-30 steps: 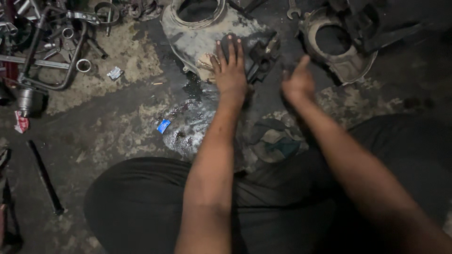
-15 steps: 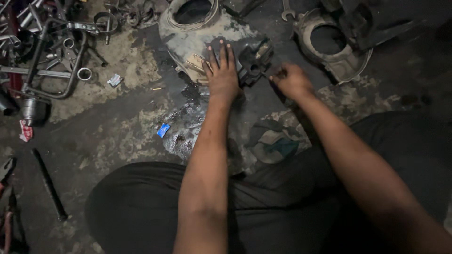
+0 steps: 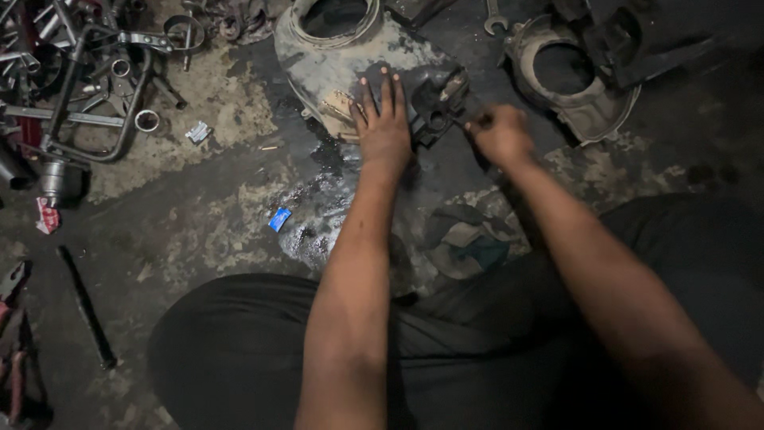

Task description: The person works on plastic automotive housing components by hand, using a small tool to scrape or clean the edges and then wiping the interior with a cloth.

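Observation:
My left hand lies flat, fingers spread, on a grimy metal engine cover that rests on the oily floor. A dark block-shaped part sits on the cover's right side, just beside my fingers. My right hand is closed around a thin tool whose tip points at that dark part; the tool itself is mostly hidden by my fingers.
A second round metal housing lies at the upper right. A bent steel frame with rings and loose parts fills the upper left. A dark rod lies at the left, a blue scrap and a rag near my legs.
My right hand has moved left and closed on a thin tool near the dark part. My left hand stays flat on the cover.

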